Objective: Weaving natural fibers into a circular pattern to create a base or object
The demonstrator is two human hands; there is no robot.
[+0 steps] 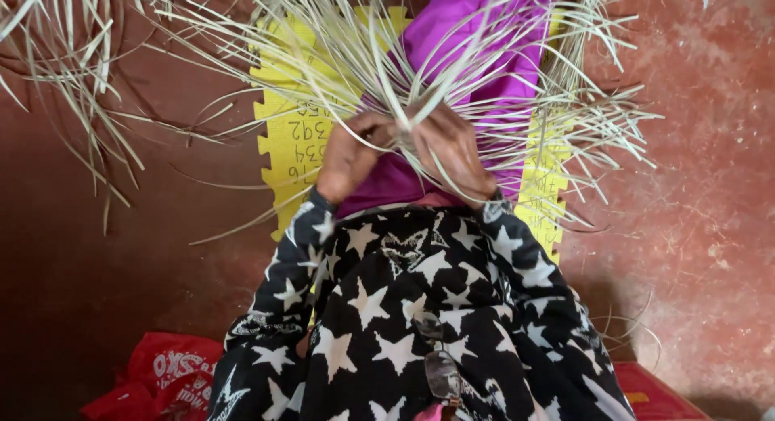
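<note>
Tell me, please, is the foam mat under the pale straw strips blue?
No, the foam mat beneath the straw strips is yellow, with purple cloth lying over it.

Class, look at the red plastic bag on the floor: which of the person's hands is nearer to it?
Left. The left hand grips the pale straw strands above the red plastic bag; the right hand grips them farther off.

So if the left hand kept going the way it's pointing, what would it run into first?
The left hand points up and inward, already gripping the pale reed strips; beyond them likely the purple cloth, though depth is unclear.
</note>
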